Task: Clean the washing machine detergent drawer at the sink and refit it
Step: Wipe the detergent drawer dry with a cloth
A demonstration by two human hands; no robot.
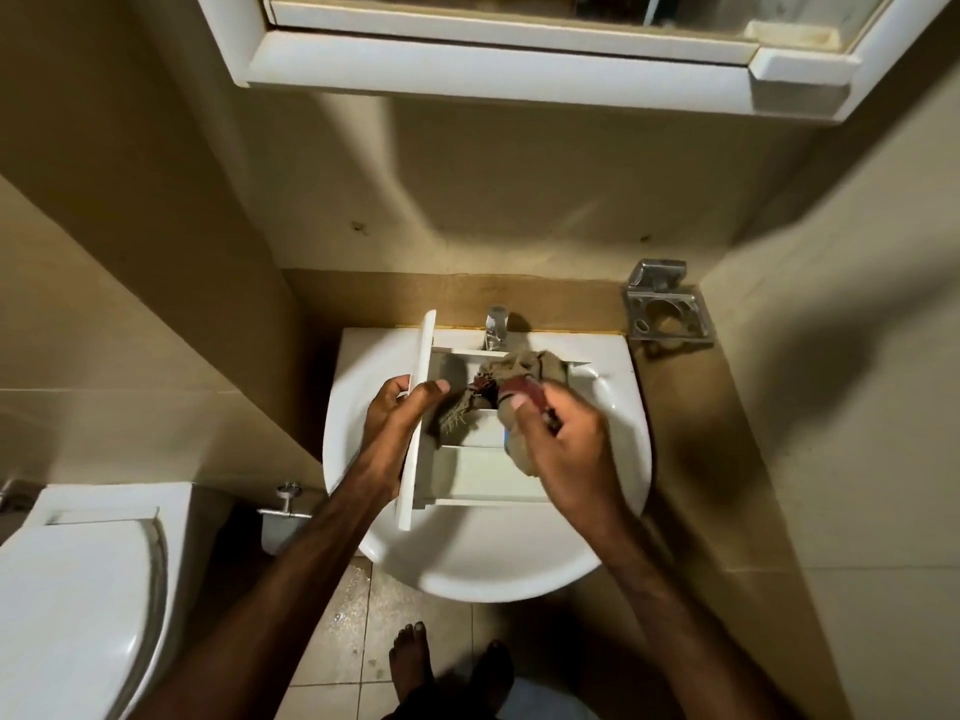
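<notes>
Drawer (483,472) between gripping left hand (395,423) and rag-holding right hand (558,449).

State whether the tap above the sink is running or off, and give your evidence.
Cannot tell for certain. No stream shows below the tap, but the detergent drawer and cloth sit right under its spout.

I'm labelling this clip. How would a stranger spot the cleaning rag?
Find the white sink under the tap. Over it lies the white detergent drawer; the rag is the crumpled brownish cloth in it, held by the right hand.
</notes>
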